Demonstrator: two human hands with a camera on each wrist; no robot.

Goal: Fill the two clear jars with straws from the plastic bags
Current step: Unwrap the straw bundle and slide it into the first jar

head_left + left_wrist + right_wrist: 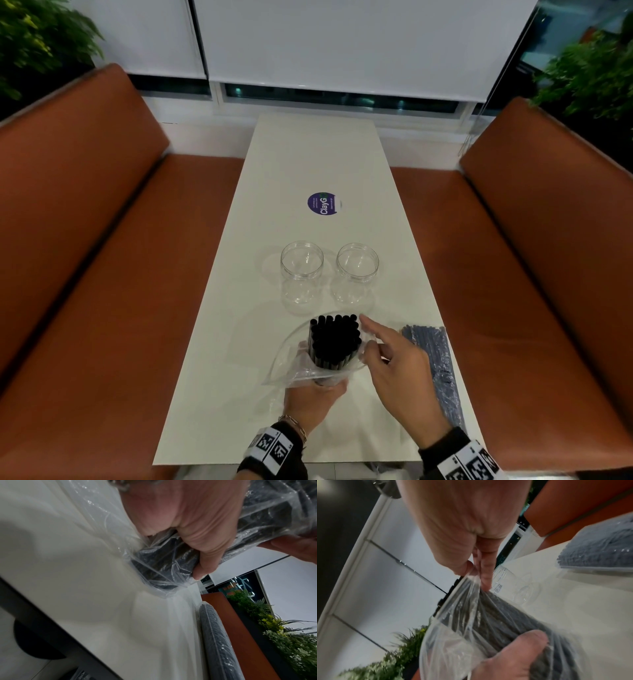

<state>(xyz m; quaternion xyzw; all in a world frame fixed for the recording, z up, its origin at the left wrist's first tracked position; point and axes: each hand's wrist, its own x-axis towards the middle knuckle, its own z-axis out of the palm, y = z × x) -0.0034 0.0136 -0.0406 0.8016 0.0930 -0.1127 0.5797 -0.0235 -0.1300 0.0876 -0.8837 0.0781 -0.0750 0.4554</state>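
Upright, black straws stand above left hand grip.

black straws, clear jars, orange benches

We see two clear jars, left jar and right jar, upright, open, empty, side by side. Open plastic bag holds black straws upright, tops exposed. Second bag of straws lies flat, right.
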